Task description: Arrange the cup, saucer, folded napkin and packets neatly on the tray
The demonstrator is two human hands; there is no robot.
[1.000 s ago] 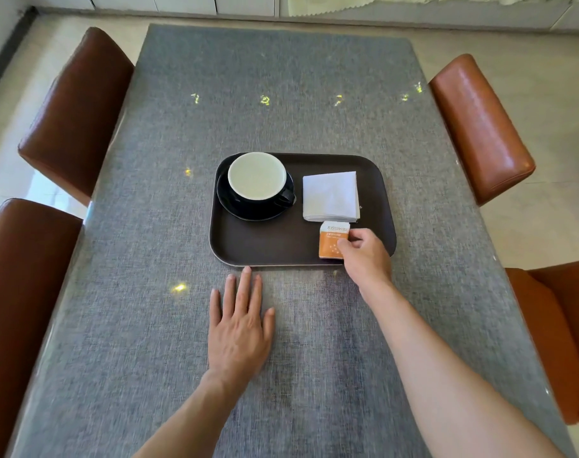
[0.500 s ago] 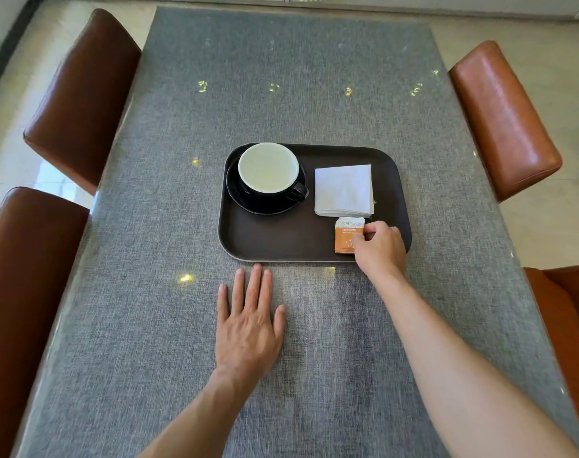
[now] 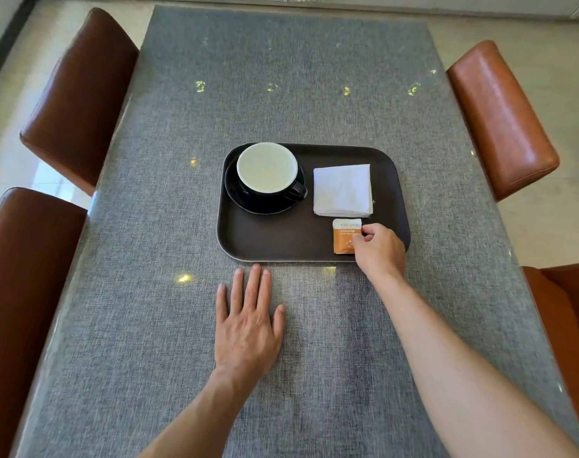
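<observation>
A dark brown tray [image 3: 274, 239] lies in the middle of the grey table. On its left part a black cup [image 3: 267, 168] with a pale inside stands on a black saucer [image 3: 245, 201], handle toward the right. A folded white napkin [image 3: 342, 190] lies on the tray's right part. Just in front of the napkin lies an orange and white packet [image 3: 344, 238]. My right hand [image 3: 379, 251] pinches the packet's right edge between thumb and fingers. My left hand [image 3: 248, 320] rests flat on the table, fingers apart, its fingertips just short of the tray's near edge.
The grey cloth-covered table [image 3: 281, 94] stretches far ahead. Two brown leather chairs [image 3: 79, 94] stand along the left side and two orange-brown chairs [image 3: 499, 117] along the right. Pale floor tiles show beyond both sides.
My right hand stays pinched on the packet, which sits at much the same spot below the napkin. The left hand has kept its place. The view has shifted slightly.
</observation>
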